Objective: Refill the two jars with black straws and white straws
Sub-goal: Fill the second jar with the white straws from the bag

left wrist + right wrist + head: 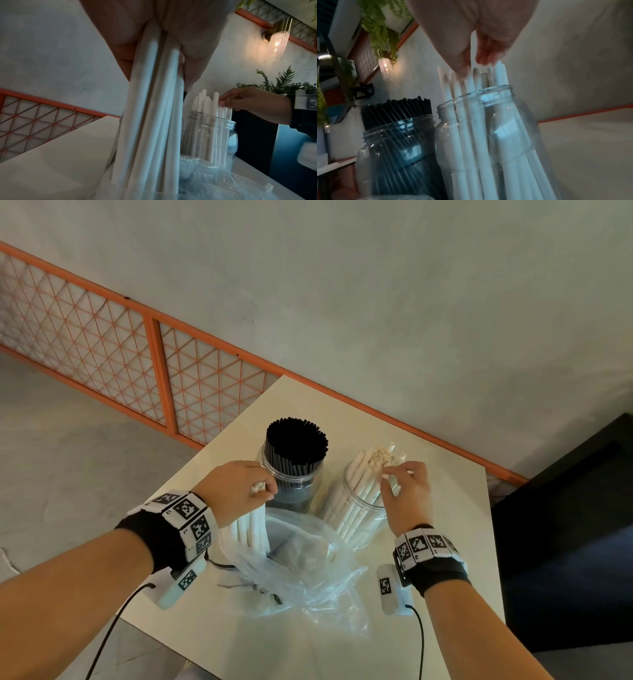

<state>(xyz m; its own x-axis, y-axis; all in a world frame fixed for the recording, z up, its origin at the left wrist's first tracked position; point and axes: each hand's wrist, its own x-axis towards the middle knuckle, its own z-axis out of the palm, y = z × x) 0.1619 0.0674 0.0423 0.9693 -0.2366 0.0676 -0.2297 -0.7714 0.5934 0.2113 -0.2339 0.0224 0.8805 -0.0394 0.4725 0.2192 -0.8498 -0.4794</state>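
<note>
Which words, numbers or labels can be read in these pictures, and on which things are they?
None can be read.
Left wristband: black-and-white square codes; tiny characters beside them, too small to read.
Right wristband: the same, too small.
Both jars and the plastic bag: no text visible.

A café or small eating place, with a drinks corner.

Two big clear jars (pixel 359 508) stand on a small white table (pixel 428 542), one packed with black straws (pixel 296 443) and one with white straws (pixel 370 470), far more than a home needs. A plastic bag (pixel 308 570) lies next to them. The wall (pixel 376 285) is plain grey with an orange frame (pixel 154 371) of criss-cross bars along it. A glowing glass lamp (pixel 277 42) hangs on the wall, and green ferns (pixel 281 82) hang near it for show.
</note>
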